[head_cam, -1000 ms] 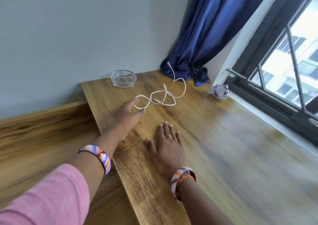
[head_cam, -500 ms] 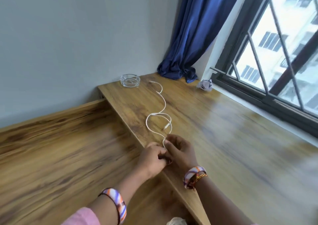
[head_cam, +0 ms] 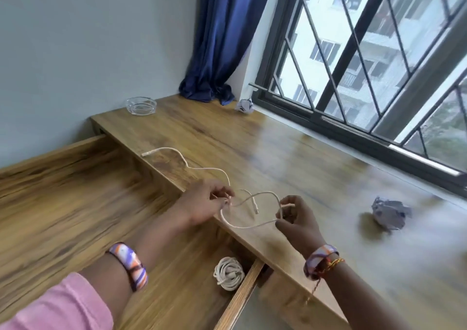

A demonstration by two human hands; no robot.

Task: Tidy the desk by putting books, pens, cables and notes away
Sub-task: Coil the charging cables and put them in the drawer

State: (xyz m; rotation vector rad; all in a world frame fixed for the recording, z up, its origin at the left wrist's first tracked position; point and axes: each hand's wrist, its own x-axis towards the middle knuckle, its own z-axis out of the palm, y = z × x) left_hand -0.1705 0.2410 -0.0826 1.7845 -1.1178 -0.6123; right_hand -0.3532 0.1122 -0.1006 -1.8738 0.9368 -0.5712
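Head view: L hand (head_cam: 206, 203) and R hand (head_cam: 294, 220) both pinched on the white cable (head_cam: 249, 225) — a loop slung between them over the desk (head_cam: 227, 137) edge, one plug end dangling inside the loop, far tail lying on the desk twd 10 o'clock. Coiling in progress, judged. Open drawer (head_cam: 75, 190) at 8 o'clock already holds a coiled cable (head_cam: 228, 273) — that one done. Left: crumpled note (head_cam: 390, 214) at 3 o'clock, second crumpled note (head_cam: 244, 106) at 12 by the curtain (head_cam: 222, 39). Glass ashtray (head_cam: 141, 105) at 11. No books or pens seen.
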